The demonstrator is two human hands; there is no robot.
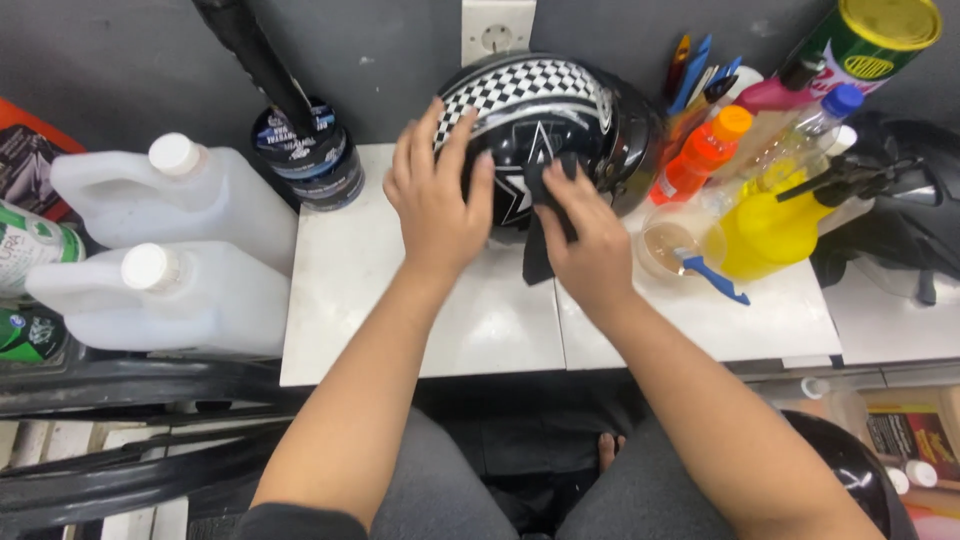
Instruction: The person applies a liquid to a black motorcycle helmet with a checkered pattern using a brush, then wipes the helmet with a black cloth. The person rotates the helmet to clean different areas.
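At the upper centre of the frame, a black helmet (pixel 545 125) with a checkered band and a star mark is stood on the white surface (pixel 420 300), against the dark wall. The left hand (pixel 437 195) is laid open on the helmet's left side, fingers spread, so that the shell is steadied rather than gripped. The right hand (pixel 590 240) is closed on a dark cloth (pixel 540 225), which is pressed to the lower front of the helmet, its loose end hanging down to the surface.

As far as can be judged, the wiping is under way: the cloth is in contact with the front only, and the shell looks glossy, though how much of it has been covered cannot be told. The top, the right side and the back appear left to be gone over.

To the left of the frame, two white jugs (pixel 180 250) are laid, with stacked dark tins (pixel 310 150) behind them. At the upper right, a yellow spray bottle (pixel 770 225) and an orange bottle (pixel 705 150) are stood among other containers, untouched.
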